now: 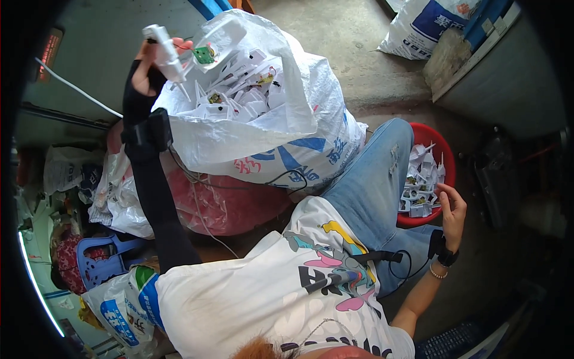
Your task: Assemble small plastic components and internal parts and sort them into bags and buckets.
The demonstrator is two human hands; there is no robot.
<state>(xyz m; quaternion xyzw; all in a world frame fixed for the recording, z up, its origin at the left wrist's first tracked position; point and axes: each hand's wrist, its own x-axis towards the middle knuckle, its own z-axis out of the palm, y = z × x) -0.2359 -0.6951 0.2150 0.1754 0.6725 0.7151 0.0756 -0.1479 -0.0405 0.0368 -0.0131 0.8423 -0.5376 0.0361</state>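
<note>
1. Our left hand (154,70) is clamped on a white part (166,55) at the sack's left edge; we should grip its body firmly.
2. The green board (204,55) sits just right of it; we should spare its wires any tugging.
3. The sack (332,99) gapes over piled pieces (242,90); we should keep its rim from snagging.
4. The red basin (449,161) holds similar pieces.
5. Our right hand (452,216), fingers apart and seemingly empty, is at the basin's right edge; we cannot tell if it touches.
</note>
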